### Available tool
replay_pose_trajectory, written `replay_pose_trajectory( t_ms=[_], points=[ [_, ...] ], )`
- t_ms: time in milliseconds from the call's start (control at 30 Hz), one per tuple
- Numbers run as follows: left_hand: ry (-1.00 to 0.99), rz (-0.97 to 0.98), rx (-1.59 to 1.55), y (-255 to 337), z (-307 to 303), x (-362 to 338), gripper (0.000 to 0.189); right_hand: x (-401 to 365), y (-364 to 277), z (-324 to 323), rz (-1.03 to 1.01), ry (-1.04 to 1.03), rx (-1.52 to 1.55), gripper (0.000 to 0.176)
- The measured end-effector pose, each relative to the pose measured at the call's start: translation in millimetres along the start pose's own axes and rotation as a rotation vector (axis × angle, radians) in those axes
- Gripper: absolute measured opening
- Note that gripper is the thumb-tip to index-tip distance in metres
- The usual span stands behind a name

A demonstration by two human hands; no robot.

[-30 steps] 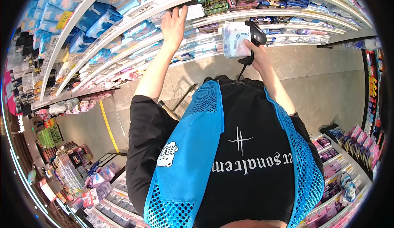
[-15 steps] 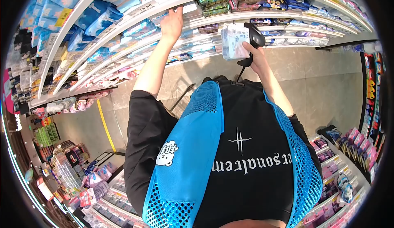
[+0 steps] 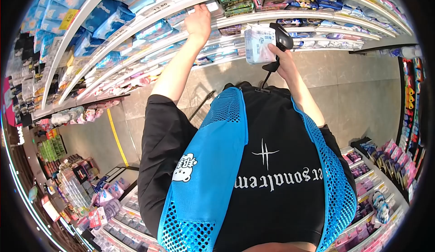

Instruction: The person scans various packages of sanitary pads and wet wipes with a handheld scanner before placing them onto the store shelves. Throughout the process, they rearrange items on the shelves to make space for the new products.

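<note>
My left hand (image 3: 198, 23) reaches under a price rail into a shelf. Its fingers are stretched out over a pale, clear-wrapped pack (image 3: 214, 8), and the fingertips are partly hidden at the rail. In my right hand (image 3: 284, 62) are a white and light-blue soft pack (image 3: 260, 45) and a black barcode scanner (image 3: 282, 37). The thumb presses on the pack's side, while the scanner stands upright behind it with its cable hanging toward my waist.
Curved white shelves with price rails (image 3: 158, 8) run across the front, full of packs. Blue packs (image 3: 108, 21) lie at the left. Grey tiled floor (image 3: 362, 79) shows below the shelves. Behind me are more racks with pink packs (image 3: 394, 159).
My left hand has shifted slightly right and back toward me along the shelf. My right hand still holds the soft pack and scanner, nearly in place.
</note>
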State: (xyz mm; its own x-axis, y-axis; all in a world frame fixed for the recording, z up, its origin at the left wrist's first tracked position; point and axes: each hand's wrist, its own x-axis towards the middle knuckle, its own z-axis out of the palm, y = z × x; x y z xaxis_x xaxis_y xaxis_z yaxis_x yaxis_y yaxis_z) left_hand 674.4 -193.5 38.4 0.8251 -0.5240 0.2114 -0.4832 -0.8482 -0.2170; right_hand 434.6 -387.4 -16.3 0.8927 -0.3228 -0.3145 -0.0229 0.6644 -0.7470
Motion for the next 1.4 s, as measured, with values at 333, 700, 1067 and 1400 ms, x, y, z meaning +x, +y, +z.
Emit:
replay_pose_trajectory(
  t_ms=[333, 700, 1067, 1400],
  points=[
    [0.029, 0.078, -0.156, 17, -4, 3, 0.052, 0, -1, -1, 0.010, 0.007, 0.005, 0.046],
    [0.008, 0.002, -0.285, 16, -2, 3, 0.054, -3, -5, -2, 0.068, 0.037, 0.012, 0.047],
    [0.100, 0.024, -0.341, 17, 3, 12, 0.026, -1, -3, -5, 0.057, 0.040, 0.002, 0.048],
    [0.102, -0.039, -0.407, 18, 22, 21, 0.030, -5, -7, -5, 0.061, 0.037, -0.001, 0.047]
  ],
)
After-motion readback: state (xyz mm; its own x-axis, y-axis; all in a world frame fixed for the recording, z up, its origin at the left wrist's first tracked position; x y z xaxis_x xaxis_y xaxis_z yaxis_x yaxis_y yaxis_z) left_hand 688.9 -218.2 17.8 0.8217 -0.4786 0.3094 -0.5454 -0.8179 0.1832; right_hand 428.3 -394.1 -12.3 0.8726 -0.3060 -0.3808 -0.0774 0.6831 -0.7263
